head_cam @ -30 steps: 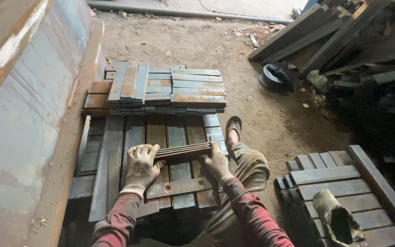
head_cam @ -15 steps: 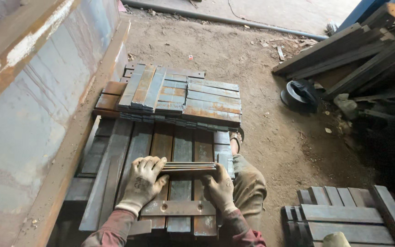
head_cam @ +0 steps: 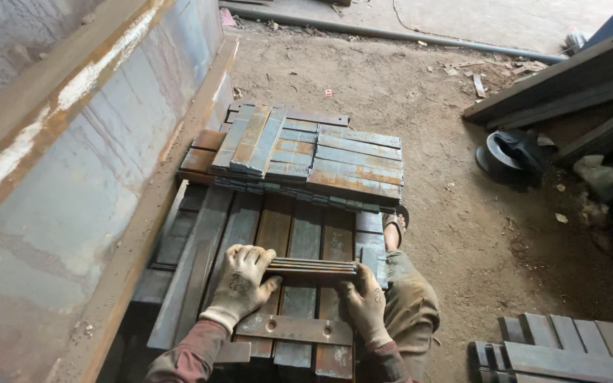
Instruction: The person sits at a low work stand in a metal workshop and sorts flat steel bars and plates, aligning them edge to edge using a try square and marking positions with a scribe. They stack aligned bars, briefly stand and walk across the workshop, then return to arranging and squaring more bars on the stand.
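Both gloved hands clamp a small bundle of flat steel bars (head_cam: 311, 268) by its ends: left hand (head_cam: 245, 282) wrapped over one end, right hand (head_cam: 365, 301) closed on the other. Bundle sits crosswise, low over the long plates (head_cam: 285, 227) in front of me. Stacked short plates (head_cam: 321, 159) lie beyond, well apart.

A metal fabrication yard is showing its working face: rusty flat steel bars (head_cam: 306, 152) are lying stacked on a dirt floor (head_cam: 462, 234), steel beams (head_cam: 562, 85) are piling up at its far right edge, and a large steel plate structure (head_cam: 72, 163) is standing along the left edge.
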Available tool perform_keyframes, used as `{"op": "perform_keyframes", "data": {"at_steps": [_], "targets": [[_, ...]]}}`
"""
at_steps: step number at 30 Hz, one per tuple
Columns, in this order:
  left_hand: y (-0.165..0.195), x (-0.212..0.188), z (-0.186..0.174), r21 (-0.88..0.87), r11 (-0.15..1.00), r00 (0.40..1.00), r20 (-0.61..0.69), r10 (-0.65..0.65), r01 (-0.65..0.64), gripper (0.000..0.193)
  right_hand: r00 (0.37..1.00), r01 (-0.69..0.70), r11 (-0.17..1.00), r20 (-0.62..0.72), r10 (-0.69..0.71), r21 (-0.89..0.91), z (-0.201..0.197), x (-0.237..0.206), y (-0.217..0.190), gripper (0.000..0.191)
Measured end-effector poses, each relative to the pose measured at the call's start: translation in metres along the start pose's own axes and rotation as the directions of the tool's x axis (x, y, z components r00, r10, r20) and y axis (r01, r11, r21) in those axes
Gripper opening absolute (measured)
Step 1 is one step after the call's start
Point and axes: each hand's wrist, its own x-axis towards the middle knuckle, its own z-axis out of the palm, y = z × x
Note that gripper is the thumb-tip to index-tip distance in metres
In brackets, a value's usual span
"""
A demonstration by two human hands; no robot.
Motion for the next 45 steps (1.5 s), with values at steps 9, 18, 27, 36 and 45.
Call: {"op": "perform_keyframes", "data": {"at_steps": [9,18,27,36,45], "targets": [[0.044,0.038,-0.001,-0.207,0.969,0.991,-0.054,0.126,-0.135,0.026,0.965,0.260,0.891,0.124,-0.230,-0.371,-0.025,0.003,-0.036,0.033],[0.035,0.048,-0.012,-0.905,0.133,0.808,0.284,-0.516,0.403,0.016,0.943,-0.075,0.976,0.333,0.004,0.202,0.021,0.023,-0.070,0.035],[0.039,0.050,-0.004,-0.885,-0.411,0.746,0.424,-0.513,0.220,0.016,0.893,-0.075,0.997,0.444,0.076,-0.018,0.032,0.039,-0.072,0.041],[0.040,0.070,-0.011,-0.923,0.136,0.813,0.238,-0.532,0.360,0.033,0.814,-0.524,0.777,0.474,0.335,0.349,0.038,0.047,-0.068,0.024],[0.016,0.107,-0.031,-0.991,-0.078,0.920,0.127,-0.370,0.106,0.021,0.868,-0.492,0.643,0.387,0.311,0.587,0.053,0.082,-0.083,0.016]]}}
